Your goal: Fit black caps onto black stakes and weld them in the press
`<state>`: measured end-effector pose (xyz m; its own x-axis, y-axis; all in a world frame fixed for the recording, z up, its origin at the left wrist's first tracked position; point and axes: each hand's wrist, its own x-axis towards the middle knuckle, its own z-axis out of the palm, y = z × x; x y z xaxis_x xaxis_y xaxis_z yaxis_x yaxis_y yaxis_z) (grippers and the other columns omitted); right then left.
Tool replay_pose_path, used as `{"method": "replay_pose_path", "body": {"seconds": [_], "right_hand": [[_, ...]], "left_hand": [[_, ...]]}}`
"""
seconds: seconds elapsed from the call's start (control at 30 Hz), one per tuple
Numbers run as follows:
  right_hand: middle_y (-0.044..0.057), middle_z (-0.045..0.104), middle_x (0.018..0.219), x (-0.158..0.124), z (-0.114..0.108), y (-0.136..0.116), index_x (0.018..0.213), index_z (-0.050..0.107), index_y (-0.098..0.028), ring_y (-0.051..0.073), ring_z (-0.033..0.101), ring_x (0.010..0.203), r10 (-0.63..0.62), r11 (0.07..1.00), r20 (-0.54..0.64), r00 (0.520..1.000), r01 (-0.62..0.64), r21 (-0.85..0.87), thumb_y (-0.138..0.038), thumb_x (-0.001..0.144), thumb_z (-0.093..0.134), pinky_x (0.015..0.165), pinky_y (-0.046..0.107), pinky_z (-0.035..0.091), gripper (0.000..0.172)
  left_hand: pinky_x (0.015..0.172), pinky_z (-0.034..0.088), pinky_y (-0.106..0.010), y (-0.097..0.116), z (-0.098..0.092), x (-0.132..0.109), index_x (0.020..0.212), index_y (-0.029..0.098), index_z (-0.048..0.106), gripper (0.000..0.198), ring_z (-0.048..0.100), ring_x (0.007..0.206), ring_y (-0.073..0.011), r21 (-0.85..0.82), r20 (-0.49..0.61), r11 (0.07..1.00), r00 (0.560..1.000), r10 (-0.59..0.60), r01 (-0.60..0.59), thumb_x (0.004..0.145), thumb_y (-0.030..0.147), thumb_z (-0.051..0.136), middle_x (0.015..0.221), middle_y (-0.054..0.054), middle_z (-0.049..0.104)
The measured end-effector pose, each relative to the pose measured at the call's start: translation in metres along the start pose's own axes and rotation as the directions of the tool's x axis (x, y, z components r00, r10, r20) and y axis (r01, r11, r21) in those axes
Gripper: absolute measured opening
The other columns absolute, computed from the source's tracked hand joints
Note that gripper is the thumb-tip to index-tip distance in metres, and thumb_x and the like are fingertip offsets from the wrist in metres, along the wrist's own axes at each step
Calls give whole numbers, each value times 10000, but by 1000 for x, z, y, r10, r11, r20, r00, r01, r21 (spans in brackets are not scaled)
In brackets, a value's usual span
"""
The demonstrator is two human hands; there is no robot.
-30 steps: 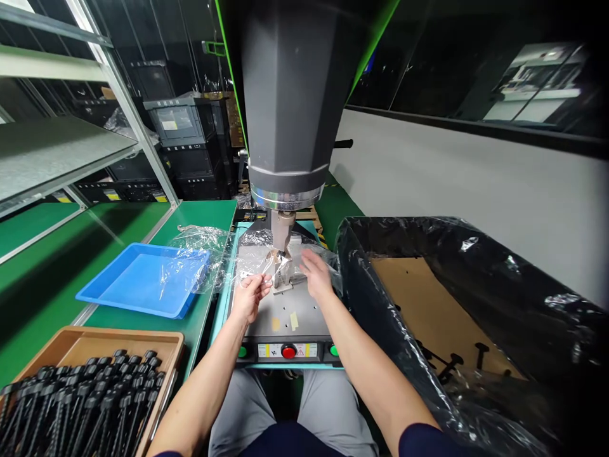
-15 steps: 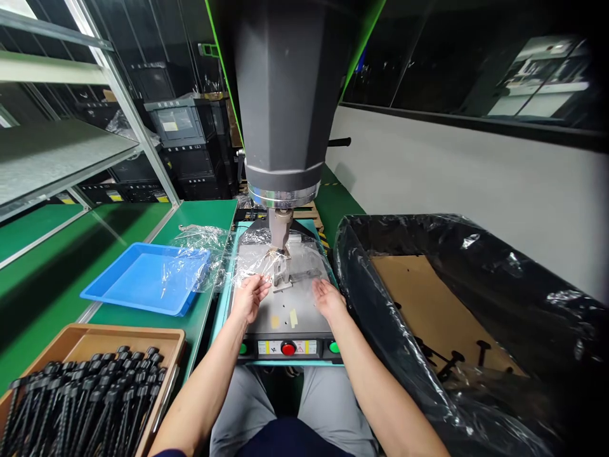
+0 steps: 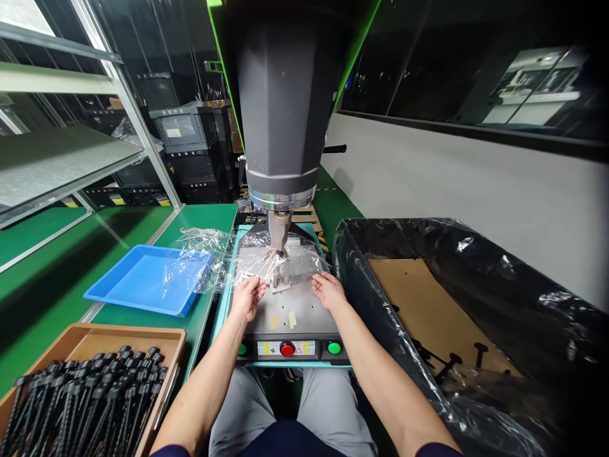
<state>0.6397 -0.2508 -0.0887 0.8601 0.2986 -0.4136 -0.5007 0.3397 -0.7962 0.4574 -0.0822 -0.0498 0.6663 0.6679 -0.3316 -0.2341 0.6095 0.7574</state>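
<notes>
A sheet of clear plastic film (image 3: pixel 304 261) stretches across the metal work plate, with its wrinkled left part draped toward the blue tray. My left hand (image 3: pixel 248 298) pinches the film's near edge, left of a small metal fixture (image 3: pixel 280 285). On the fixture's other side, my right hand (image 3: pixel 329 292) has its fingertips closed on the film's right part. The film lies around the narrow metal tool head (image 3: pixel 278 230) of the press (image 3: pixel 280 114). Where the tool's tip meets the fixture, the film partly covers the view.
A blue tray (image 3: pixel 137 279) sits on the green bench at left. Nearer stands a brown tray (image 3: pixel 174 336) of black, bolt-like parts (image 3: pixel 95 393). A red button (image 3: pixel 287 349) and green buttons line the press front. At right is a black-lined bin (image 3: pixel 352 279) with cardboard inside.
My right hand has gone from open, with fingers spread, to closed on the film. The film's right part now looks lifted and tauter. My left hand keeps its pinch in nearly the same place.
</notes>
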Motion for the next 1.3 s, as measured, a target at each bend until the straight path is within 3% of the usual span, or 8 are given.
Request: {"method": "replay_pose_path", "body": {"seconds": [0.6, 0.77, 0.93, 1.03, 1.13, 1.2, 1.27, 1.3], "right_hand": [[2, 675, 643, 24, 13, -7, 1009, 624, -159, 89, 551, 425, -116, 982, -97, 989, 99, -158, -120, 666, 787, 331, 137, 391, 382], [9, 672, 695, 18, 8, -9, 990, 637, -167, 107, 599, 490, -176, 971, -120, 977, 153, -183, -213, 665, 800, 408, 171, 466, 366], [36, 680, 835, 2, -15, -14, 1035, 621, -158, 145, 653, 690, -289, 940, -169, 942, 246, -237, -312, 701, 749, 607, 237, 535, 390], [85, 679, 1034, -17, -47, -9, 1107, 608, -160, 193, 647, 937, -391, 892, -159, 907, 330, -310, -321, 720, 708, 846, 314, 524, 431], [145, 652, 1132, -44, -91, 11, 1158, 602, -149, 265, 602, 1073, -552, 699, -4, 834, 460, -547, -406, 744, 668, 980, 422, 460, 492], [165, 612, 1201, -62, -117, 30, 1210, 583, -160, 304, 562, 1142, -578, 538, 127, 806, 493, -683, -486, 766, 625, 980, 466, 460, 552], [160, 575, 1253, -77, -136, 49, 1276, 549, -182, 325, 528, 1198, -548, 418, 213, 809, 485, -769, -515, 767, 613, 1009, 492, 442, 611], [159, 548, 1288, -82, -142, 57, 1308, 526, -189, 331, 511, 1224, -531, 368, 246, 811, 482, -795, -515, 766, 617, 1031, 499, 427, 639]], "left_hand": [[543, 499, -157, -1, -6, 11, 861, 142, 631, 214, 653, 601, -80, 66, -10, 996, 998, 64, -63, 723, 242, 761, 754, -26, 691], [554, 515, -170, -1, -9, 9, 896, 161, 643, 183, 672, 643, -94, 81, 5, 996, 999, 35, -36, 764, 251, 732, 844, -48, 705], [581, 534, -188, 2, -14, -6, 955, 150, 649, 279, 690, 722, -120, 58, 19, 998, 1000, -15, 14, 738, 272, 774, 994, -106, 710], [632, 553, -225, 3, -32, -27, 978, 153, 651, 336, 697, 783, -152, 88, -16, 996, 1000, -24, 26, 720, 314, 795, 1077, -136, 698], [771, 559, -288, -3, -67, -54, 1059, 163, 639, 432, 690, 901, -193, 282, -155, 947, 967, 204, -155, 702, 347, 800, 1081, -129, 690], [904, 525, -353, -10, -97, -71, 1104, 169, 627, 469, 661, 1012, -227, 514, -196, 813, 886, 420, -272, 715, 389, 771, 1086, -123, 683], [988, 474, -425, -20, -125, -83, 1159, 191, 612, 518, 624, 1094, -271, 735, -158, 628, 835, 527, -258, 718, 427, 746, 1172, -125, 651], [1009, 454, -451, -25, -136, -88, 1183, 204, 604, 559, 601, 1133, -296, 808, -123, 541, 831, 543, -234, 698, 440, 751, 1217, -125, 629]]}}
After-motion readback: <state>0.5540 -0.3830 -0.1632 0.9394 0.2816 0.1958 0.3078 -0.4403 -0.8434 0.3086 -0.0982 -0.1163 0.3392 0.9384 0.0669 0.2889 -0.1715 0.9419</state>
